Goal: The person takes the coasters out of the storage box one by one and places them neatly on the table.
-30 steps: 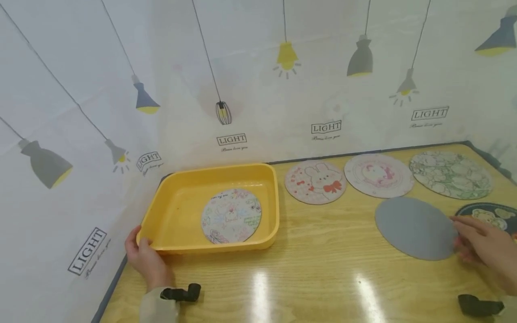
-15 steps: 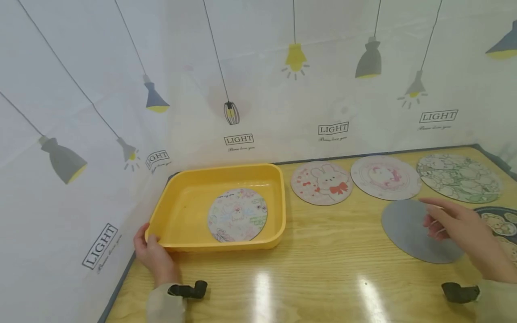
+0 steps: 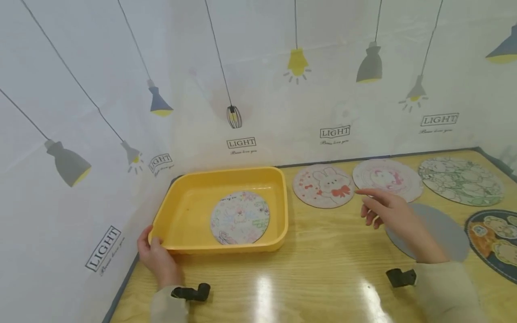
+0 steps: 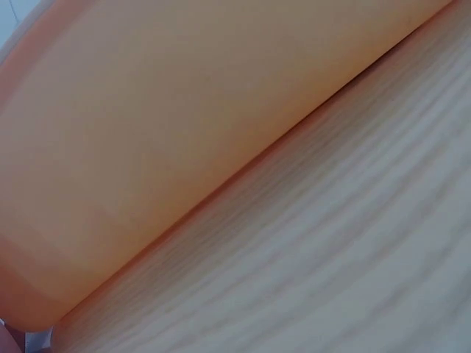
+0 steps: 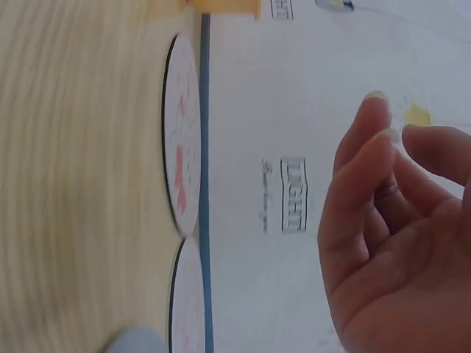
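Observation:
My left hand grips the near left corner of a yellow tray, thumb over the rim. In the left wrist view the tray's side wall fills the upper part. Inside the tray lies a round mat with pastel drawings. My right hand hovers over the table, holding nothing, its fingers loosely bent. Its fingertips are nearest a pink round mat with a bunny. A plain grey round mat lies partly hidden under the right wrist and forearm.
Along the back edge lie a white mat with a pink centre, partly behind my right hand, and a green floral mat. A dark mat with bear pictures is at the right. A lamp-printed white sheet borders the table.
My right hand has left the right edge of the grey mat and moved left towards the bunny mat. My left hand still holds the tray corner. The view has shifted slightly.

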The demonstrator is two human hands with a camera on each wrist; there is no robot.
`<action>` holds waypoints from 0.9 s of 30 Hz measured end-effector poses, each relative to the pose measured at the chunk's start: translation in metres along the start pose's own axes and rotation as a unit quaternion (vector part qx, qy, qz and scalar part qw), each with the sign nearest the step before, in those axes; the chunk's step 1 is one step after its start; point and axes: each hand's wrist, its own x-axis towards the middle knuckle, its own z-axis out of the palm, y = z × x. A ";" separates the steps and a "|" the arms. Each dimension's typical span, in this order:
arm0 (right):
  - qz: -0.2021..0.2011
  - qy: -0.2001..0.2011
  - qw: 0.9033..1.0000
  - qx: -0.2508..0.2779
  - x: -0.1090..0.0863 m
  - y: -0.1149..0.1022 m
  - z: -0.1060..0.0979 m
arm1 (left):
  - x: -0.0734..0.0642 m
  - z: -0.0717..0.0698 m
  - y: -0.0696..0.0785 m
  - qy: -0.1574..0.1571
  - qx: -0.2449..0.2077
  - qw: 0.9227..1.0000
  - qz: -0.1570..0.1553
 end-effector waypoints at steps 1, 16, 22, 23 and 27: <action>0.001 -0.012 1.000 0.007 0.003 -0.003 0.005 | 0.000 0.000 0.000 0.000 0.001 1.000 0.000; -0.014 -0.037 0.998 0.050 0.034 -0.029 0.077 | 0.003 -0.004 -0.005 -0.003 0.036 0.999 0.006; -0.019 -0.047 0.995 0.085 0.045 -0.049 0.104 | 0.004 -0.004 -0.004 -0.003 0.030 0.999 0.010; -0.020 -0.048 0.995 0.090 0.047 -0.052 0.109 | 0.004 -0.003 -0.004 -0.003 0.028 1.000 0.010; -0.025 -0.055 0.992 0.110 0.054 -0.062 0.124 | 0.002 -0.002 -0.004 -0.005 0.019 1.000 0.000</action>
